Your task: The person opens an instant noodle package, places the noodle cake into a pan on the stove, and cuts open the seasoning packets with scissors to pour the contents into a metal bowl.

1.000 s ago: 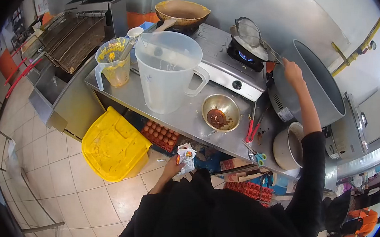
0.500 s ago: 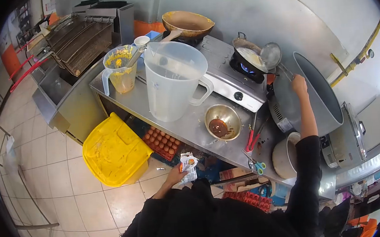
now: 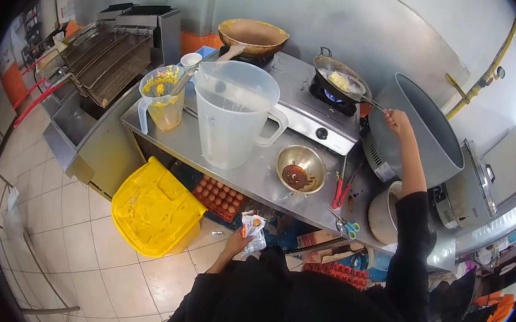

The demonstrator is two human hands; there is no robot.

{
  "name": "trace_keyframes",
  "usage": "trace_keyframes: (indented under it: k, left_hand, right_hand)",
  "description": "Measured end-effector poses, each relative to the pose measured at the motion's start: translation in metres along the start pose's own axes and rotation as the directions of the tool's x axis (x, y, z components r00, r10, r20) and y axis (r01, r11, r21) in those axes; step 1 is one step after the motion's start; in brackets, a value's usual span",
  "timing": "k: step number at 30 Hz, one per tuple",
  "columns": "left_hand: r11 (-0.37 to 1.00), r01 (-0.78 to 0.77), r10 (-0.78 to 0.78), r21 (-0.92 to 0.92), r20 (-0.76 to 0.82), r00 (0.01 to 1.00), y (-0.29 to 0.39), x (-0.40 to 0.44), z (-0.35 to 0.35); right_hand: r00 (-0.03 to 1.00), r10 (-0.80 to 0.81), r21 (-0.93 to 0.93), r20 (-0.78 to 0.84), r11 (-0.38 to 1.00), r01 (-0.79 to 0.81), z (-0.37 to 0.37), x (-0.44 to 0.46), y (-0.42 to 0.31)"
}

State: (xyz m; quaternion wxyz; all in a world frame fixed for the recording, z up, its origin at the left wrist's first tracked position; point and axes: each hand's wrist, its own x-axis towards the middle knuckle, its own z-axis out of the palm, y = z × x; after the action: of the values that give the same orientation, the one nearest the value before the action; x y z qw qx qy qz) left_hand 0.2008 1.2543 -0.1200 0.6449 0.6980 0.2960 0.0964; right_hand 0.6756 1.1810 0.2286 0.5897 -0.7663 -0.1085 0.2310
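Observation:
My right hand (image 3: 398,120) is closed round the thin metal handle of a strainer (image 3: 377,104). Its head is down in the small wok (image 3: 330,61) over a lit blue flame, where a pale yellow clump of food (image 3: 339,81) shows. Low in front of my body, my left hand (image 3: 236,244) grips a white printed packet (image 3: 253,230), crumpled at its lower end. Between the hands, on the steel counter, a metal bowl (image 3: 312,157) holds dark brown sauce. A large clear plastic jug (image 3: 230,126) stands left of the bowl.
Red-handled tongs (image 3: 338,192) and scissors (image 3: 351,229) lie near the counter's front edge. A big grey pot (image 3: 391,143) and a smaller pot (image 3: 381,221) stand at right. Below left are a yellow bin (image 3: 155,213) and an egg tray (image 3: 218,196). A batter-smeared jug (image 3: 166,111) is behind.
The strainer has moved left from the wok's right rim down into it, and the white food there is now a pale yellow clump. My right hand has moved slightly left and down.

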Motion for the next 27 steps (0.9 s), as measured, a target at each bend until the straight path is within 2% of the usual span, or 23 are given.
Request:
trace_keyframes:
  k: [1, 2, 3, 4, 5, 7, 8, 10, 12, 14, 16, 17, 18, 20, 21, 22, 23, 25, 26, 27]
  left_hand:
    - [0.999, -0.024, 0.025, 0.031, -0.036, 0.999, -0.008, 0.001, 0.000]
    - [0.997, -0.046, 0.051, 0.064, -0.069, 0.996, -0.014, 0.002, 0.000]
    - [0.997, -0.045, 0.050, 0.064, -0.071, 0.996, -0.019, 0.004, 0.001]
    - [0.998, -0.022, 0.027, 0.065, -0.086, 0.996, -0.023, 0.006, 0.002]
    - [0.998, 0.001, 0.005, 0.067, -0.102, 0.995, -0.022, 0.006, 0.001]
    - [0.997, 0.010, -0.001, 0.071, -0.123, 0.992, -0.019, 0.006, 0.000]
    - [0.997, 0.020, -0.009, 0.072, -0.145, 0.989, -0.016, 0.006, -0.001]
    - [0.997, 0.006, 0.009, 0.081, -0.185, 0.983, -0.017, 0.007, -0.002]
    - [0.996, -0.004, 0.024, 0.093, -0.217, 0.976, -0.015, 0.006, -0.003]
    - [1.000, 0.000, 0.008, 0.031, -0.254, 0.967, -0.015, 0.006, -0.004]
    - [0.999, -0.040, 0.035, -0.017, -0.246, 0.969, -0.030, 0.011, -0.001]
    - [0.994, -0.088, 0.067, -0.072, -0.255, 0.965, -0.039, 0.013, 0.000]
    - [0.997, -0.057, 0.041, -0.056, -0.255, 0.966, -0.045, 0.012, 0.002]
    - [0.993, -0.039, 0.015, -0.108, -0.217, 0.976, -0.059, 0.015, 0.003]
    - [0.985, -0.032, -0.001, -0.171, -0.190, 0.982, -0.063, 0.014, 0.004]
    - [0.986, -0.095, 0.066, -0.140, -0.203, 0.977, -0.067, 0.014, 0.004]
    - [0.987, -0.081, 0.056, -0.136, -0.184, 0.981, -0.065, 0.011, 0.003]
    - [0.971, 0.092, -0.113, -0.221, -0.087, 0.990, -0.061, 0.008, -0.002]
    - [0.961, 0.080, -0.108, -0.266, -0.093, 0.990, -0.059, 0.006, -0.003]
    - [0.960, 0.089, -0.116, -0.265, -0.087, 0.989, -0.058, 0.005, -0.003]
  right_hand:
    - [0.997, -0.054, -0.101, -0.057, 0.994, 0.048, 0.001, -0.004, -0.002]
    - [0.997, -0.055, -0.102, -0.054, 0.994, 0.049, 0.004, -0.012, -0.004]
    - [0.958, -0.265, -0.439, -0.107, 0.877, 0.194, 0.008, -0.021, -0.006]
    - [0.879, -0.470, -0.725, -0.084, 0.633, 0.270, 0.009, -0.027, -0.006]
    - [0.879, -0.470, -0.724, -0.085, 0.635, 0.269, 0.007, -0.029, -0.004]
    - [0.646, -0.755, -0.935, 0.112, 0.141, 0.327, 0.003, -0.031, -0.001]
    - [0.648, -0.754, -0.935, 0.108, 0.145, 0.324, 0.005, -0.037, -0.002]
    - [0.704, -0.711, -0.942, -0.009, 0.241, 0.232, 0.016, -0.056, -0.005]
    - [0.708, -0.706, -0.947, -0.028, 0.246, 0.209, 0.024, -0.061, -0.001]
    - [0.720, -0.692, -0.950, -0.054, 0.257, 0.176, 0.020, -0.053, 0.008]
    - [0.827, -0.561, -0.872, -0.026, 0.418, 0.256, 0.013, -0.027, 0.018]
    - [0.912, -0.410, -0.792, -0.031, 0.566, 0.228, 0.014, -0.025, 0.016]
    - [0.968, -0.249, -0.695, -0.014, 0.699, 0.170, 0.017, -0.029, 0.011]
    - [0.983, -0.181, -0.313, 0.022, 0.933, 0.179, 0.019, -0.041, 0.013]
    - [0.987, -0.163, -0.310, 0.006, 0.938, 0.156, 0.020, -0.051, 0.017]
    - [0.963, -0.266, -0.172, -0.040, 0.951, 0.255, 0.021, -0.061, 0.022]
    - [0.928, -0.360, -0.041, -0.101, 0.933, 0.358, 0.023, -0.068, 0.029]
    - [0.917, -0.366, -0.019, -0.158, 0.930, 0.367, 0.024, -0.085, 0.049]
    - [0.901, -0.385, 0.003, -0.201, 0.919, 0.394, 0.022, -0.093, 0.059]
    - [0.920, -0.359, -0.060, -0.159, 0.933, 0.354, 0.020, -0.095, 0.074]
